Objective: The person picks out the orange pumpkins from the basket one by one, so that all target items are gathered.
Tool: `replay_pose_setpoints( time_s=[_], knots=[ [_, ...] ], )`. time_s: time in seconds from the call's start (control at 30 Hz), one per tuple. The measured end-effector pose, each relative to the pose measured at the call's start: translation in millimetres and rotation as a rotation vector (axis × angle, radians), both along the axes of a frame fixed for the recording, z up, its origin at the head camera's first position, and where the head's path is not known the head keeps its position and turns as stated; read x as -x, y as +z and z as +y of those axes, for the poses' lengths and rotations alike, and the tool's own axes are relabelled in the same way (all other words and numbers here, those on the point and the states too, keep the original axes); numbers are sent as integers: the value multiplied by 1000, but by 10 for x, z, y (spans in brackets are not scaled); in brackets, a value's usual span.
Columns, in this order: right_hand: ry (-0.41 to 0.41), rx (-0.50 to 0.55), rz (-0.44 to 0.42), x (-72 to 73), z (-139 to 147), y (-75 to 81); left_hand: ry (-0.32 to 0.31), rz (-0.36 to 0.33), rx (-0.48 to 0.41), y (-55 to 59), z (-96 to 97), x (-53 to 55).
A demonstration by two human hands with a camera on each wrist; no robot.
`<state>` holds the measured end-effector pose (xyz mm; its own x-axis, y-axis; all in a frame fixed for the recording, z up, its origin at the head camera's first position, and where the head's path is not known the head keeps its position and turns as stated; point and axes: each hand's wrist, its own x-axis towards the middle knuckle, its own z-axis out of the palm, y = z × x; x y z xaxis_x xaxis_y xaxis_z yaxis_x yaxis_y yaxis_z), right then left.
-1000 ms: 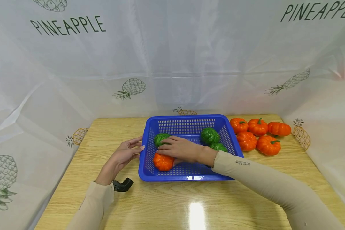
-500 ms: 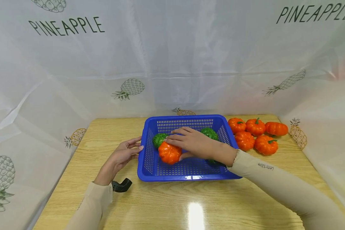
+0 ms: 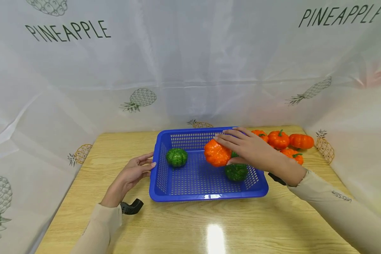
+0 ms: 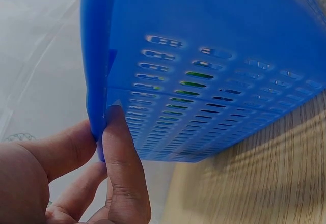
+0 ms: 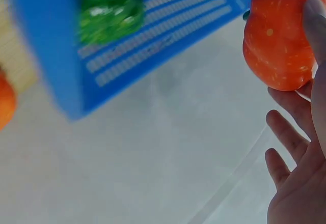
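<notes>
A blue perforated basket (image 3: 190, 198) sits on the wooden table. My left hand (image 3: 130, 175) pinches its left rim between thumb and fingers, as the left wrist view shows up close. Above the right part of the basket, my right hand (image 3: 255, 150) grips a small orange pumpkin (image 3: 217, 153) with thumb and fingertips. In the right wrist view this pumpkin (image 5: 280, 35) is raised beside the blurred basket. One green pumpkin (image 3: 176, 157) lies at the basket's left side. Another green pumpkin (image 3: 236, 173) is at the right, with more green partly hidden behind the held one.
Several orange pumpkins (image 3: 278, 140) stand on the table right of the basket, some partly covered by the right hand and forearm. A black curved piece (image 3: 132, 207) shows at the left wrist. A white pineapple-print curtain (image 3: 190, 63) hangs behind the table (image 3: 165, 229).
My right hand has lifted the orange pumpkin from the basket's left front and carried it right and up. My left hand keeps its hold on the rim.
</notes>
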<state>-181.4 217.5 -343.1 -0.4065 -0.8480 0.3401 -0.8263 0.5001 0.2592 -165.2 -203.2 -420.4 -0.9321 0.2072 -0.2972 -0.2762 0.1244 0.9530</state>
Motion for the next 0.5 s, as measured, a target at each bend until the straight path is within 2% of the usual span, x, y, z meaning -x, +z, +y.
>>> replay_pose_setpoints(
  time_s=[0.2, 0.5],
  knots=[
    [-22, 55, 68, -76, 352, -17, -8, 6, 4, -3, -13, -4],
    [-136, 136, 49, -270, 824, -75, -6, 6, 13, -10, -13, 9]
  ],
)
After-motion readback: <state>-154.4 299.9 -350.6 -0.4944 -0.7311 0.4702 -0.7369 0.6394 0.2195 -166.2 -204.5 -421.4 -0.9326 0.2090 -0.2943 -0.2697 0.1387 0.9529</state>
